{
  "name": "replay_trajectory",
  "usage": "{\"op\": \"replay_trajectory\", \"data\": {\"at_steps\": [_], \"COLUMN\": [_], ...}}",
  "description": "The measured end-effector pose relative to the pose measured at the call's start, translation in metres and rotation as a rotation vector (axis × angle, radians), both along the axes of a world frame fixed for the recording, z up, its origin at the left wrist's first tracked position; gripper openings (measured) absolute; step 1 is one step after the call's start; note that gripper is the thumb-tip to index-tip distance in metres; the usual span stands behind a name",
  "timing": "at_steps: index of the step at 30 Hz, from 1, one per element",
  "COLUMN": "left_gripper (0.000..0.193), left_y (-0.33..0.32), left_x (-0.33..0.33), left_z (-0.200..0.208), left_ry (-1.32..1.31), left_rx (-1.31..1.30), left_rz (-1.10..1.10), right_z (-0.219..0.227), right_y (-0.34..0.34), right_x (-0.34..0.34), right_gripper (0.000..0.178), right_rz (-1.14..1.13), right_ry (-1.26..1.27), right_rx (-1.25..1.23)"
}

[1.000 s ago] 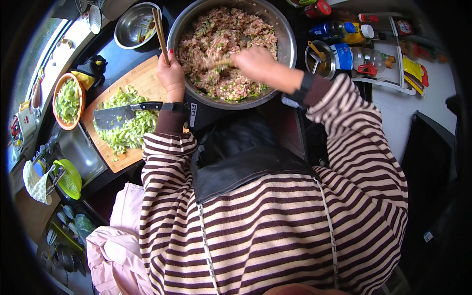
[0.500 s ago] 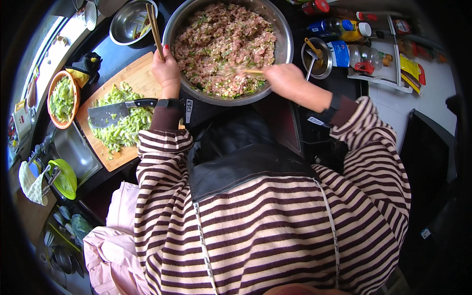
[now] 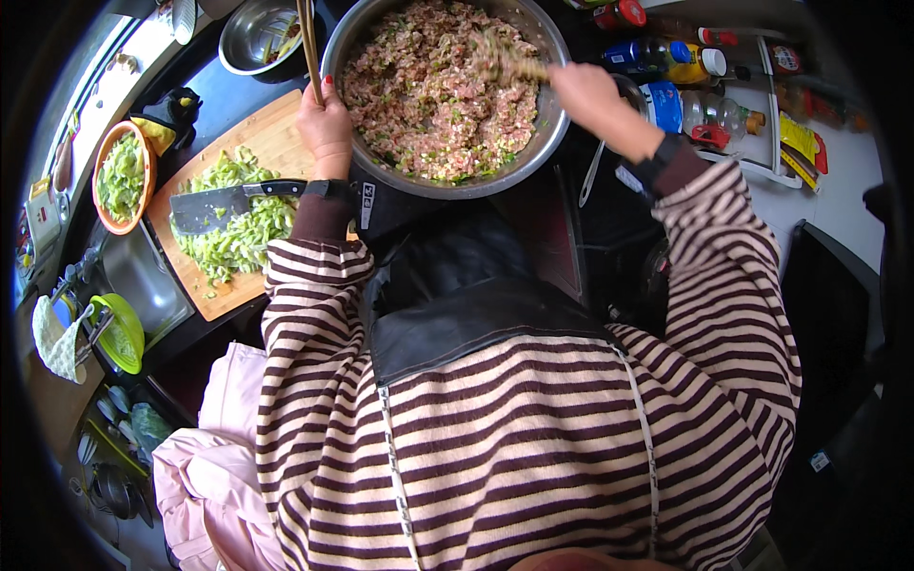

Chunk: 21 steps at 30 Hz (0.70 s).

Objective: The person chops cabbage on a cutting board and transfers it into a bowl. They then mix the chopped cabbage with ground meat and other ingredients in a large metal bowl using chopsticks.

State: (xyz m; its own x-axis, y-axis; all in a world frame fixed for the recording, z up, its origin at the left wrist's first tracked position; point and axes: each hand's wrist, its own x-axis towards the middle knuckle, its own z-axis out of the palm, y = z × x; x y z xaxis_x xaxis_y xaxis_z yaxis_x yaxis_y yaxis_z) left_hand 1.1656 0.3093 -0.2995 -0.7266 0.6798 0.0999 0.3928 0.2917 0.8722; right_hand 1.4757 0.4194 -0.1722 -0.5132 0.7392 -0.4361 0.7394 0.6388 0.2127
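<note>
A large steel bowl holds minced meat mixed with chopped green bits. My left hand is at the bowl's left rim, closed around a pair of wooden chopsticks that point upward. Over the bowl's right rim, my right hand grips a pale wooden stirring utensil. Its far end is in the meat at the upper right, smeared by motion and coated, so its shape cannot be made out. Left of the bowl, a cleaver lies on chopped pale-green vegetable on a wooden cutting board.
An orange-rimmed bowl of chopped greens stands left of the board, above a steel sink. A smaller steel bowl sits at the far left. Bottles fill a white rack at right; a metal spoon handle lies beside the big bowl.
My right hand has swung up and to the right, carrying the utensil from the bowl's lower middle to its upper right. The left hand still holds the chopsticks almost in place.
</note>
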Motion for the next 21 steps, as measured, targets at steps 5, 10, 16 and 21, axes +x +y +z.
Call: {"op": "replay_trajectory", "data": {"at_steps": [5, 10, 16, 21], "left_gripper": [0.024, 0.025, 0.024, 0.023], "left_y": [0.001, 0.0, 0.0, 0.002], "left_x": [0.001, 0.0, 0.0, 0.001], "left_z": [0.0, 0.002, 0.001, 0.002], "left_ry": [-0.057, -0.019, -0.026, -0.049], "left_rx": [0.016, -0.004, -0.017, -0.013], "left_rz": [-0.012, -0.01, -0.007, 0.016], "right_z": [-0.001, -0.034, -0.002, 0.021], "right_y": [-0.072, -0.002, 0.016, -0.066], "right_x": [-0.038, -0.094, -0.018, -0.028], "right_gripper": [0.019, 0.018, 0.015, 0.017], "right_rz": [-0.018, -0.038, 0.074, -0.073], "right_ry": [0.143, 0.202, -0.039, 0.017], "right_rx": [-0.363, -0.121, 0.005, -0.297]}}
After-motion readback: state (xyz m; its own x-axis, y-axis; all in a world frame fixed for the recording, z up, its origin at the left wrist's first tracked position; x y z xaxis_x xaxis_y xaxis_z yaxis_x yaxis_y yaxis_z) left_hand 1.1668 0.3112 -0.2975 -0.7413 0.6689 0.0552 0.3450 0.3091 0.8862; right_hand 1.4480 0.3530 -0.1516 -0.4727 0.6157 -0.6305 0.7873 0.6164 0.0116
